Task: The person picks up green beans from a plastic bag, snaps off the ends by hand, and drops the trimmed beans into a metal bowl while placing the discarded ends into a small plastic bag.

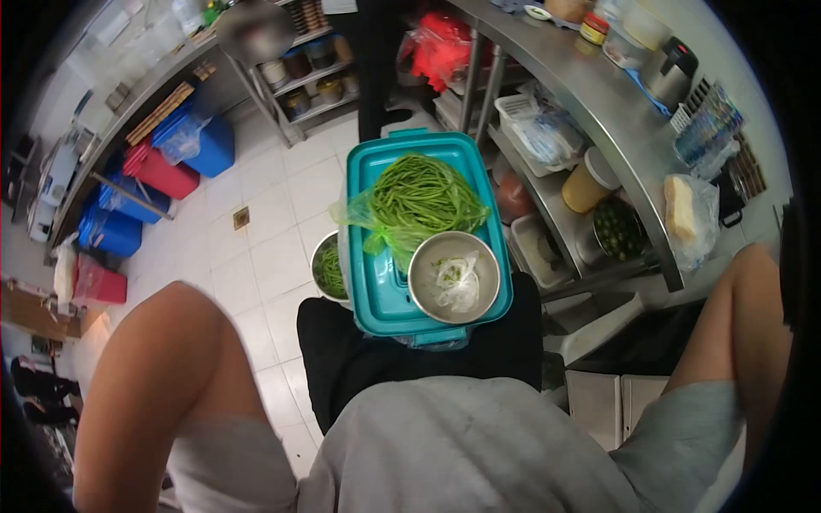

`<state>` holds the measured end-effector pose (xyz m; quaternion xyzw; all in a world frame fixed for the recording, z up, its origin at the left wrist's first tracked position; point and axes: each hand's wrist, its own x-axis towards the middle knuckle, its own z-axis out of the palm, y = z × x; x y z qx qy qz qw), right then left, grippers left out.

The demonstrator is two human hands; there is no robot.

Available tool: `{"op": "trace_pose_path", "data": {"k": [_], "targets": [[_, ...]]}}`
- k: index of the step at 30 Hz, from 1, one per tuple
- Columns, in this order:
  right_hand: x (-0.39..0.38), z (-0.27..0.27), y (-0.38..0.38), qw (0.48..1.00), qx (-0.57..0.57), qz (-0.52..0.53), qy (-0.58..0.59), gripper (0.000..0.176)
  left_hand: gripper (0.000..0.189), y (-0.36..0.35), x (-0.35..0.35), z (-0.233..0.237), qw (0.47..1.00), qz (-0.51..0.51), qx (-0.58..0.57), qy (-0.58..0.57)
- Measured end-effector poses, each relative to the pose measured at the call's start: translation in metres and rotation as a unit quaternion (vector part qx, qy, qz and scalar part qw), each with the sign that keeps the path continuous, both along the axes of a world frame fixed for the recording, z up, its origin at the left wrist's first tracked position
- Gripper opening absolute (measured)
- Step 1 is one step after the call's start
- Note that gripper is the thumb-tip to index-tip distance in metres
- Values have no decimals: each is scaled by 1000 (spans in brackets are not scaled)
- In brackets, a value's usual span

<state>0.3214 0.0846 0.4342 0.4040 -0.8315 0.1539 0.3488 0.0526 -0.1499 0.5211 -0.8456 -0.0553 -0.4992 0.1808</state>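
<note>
Both of my arms are bent at the sides of the view, and neither my left hand nor my right hand shows. In front of my lap is a teal plastic lid (pixel 361 256) with raised edges. Long green beans (pixel 423 192) lie heaped on it, partly in a thin green plastic bag (pixel 395 245). Near the lid's front right corner stands a metal bowl (pixel 419 295) with a crumpled clear bag (pixel 457 286) and small green bits inside. A second metal bowl (pixel 321 248), left of the lid and lower, holds more green pieces (pixel 329 272).
A steel counter (pixel 590 94) with shelves of containers (pixel 590 179) curves along the right. Blue bins (pixel 209 145) and a red bin (pixel 162 167) stand at the left. Beyond the lid, a person's dark-clothed leg (pixel 374 77) stands near a red bag (pixel 440 51).
</note>
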Motion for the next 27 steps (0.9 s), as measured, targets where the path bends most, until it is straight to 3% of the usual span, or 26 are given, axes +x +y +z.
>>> {"op": "trace_pose_path", "data": {"k": [3, 4, 6, 7, 8, 9, 10, 11, 12, 13, 14, 15, 17, 20, 21, 24, 27], "targets": [[35, 39, -21, 989, 13, 41, 145, 51, 18, 10, -24, -27, 976, -182, -18, -121], [44, 49, -26, 978, 8, 48, 205, 51, 18, 19, -32, -43, 946, -267, -54, -174], [55, 56, -27, 939, -13, 22, 342, 50, 17, 51, -43, -94, 830, -439, -141, -314], [53, 48, -16, 907, -20, -46, 419, 49, 17, 78, -42, -126, 783, -422, -183, -419], [55, 29, 6, 822, 16, -240, 516, 40, 17, 110, -39, -162, 740, -331, -249, -530], [36, 8, 19, 831, -74, -272, 479, 39, 22, 141, -31, -196, 699, -76, -339, -625], [3, -34, 34, 881, -256, -248, 312, 39, 27, 169, -24, -226, 627, -53, -462, -625], [-31, -79, 49, 861, -414, -251, 157, 39, 33, 190, -20, -257, 542, -77, -519, -656], [-65, -126, 54, 809, -535, -244, 25, 40, 34, 204, -13, -285, 497, -56, -541, -676], [-86, -205, 76, 703, -671, -205, -119, 42, 35, 212, -6, -301, 446, -63, -553, -701], [-104, -225, 56, 558, -787, -165, -202, 44, 34, 217, -3, -311, 440, -65, -551, -706], [-118, -273, 53, 478, -834, -110, -251, 57, 34, 221, -2, -319, 432, -65, -550, -711], [-138, -295, 32, 305, -906, -40, -291, 56, 31, 225, 2, -324, 431, -74, -538, -721], [-158, -303, 20, 277, -932, 30, -232, 47, 26, 232, 21, -325, 498, 17, -516, -697], [-164, -289, 18, 247, -948, 43, -198, 37, 21, 233, 26, -334, 517, 54, -520, -678], [-175, -294, 30, 240, -954, 27, -179, 32, 16, 231, 42, -351, 621, 149, -492, -592], [-168, -285, 31, 228, -948, 69, -212, 25, 18, 232, 33, -359, 609, 91, -502, -607]]}}
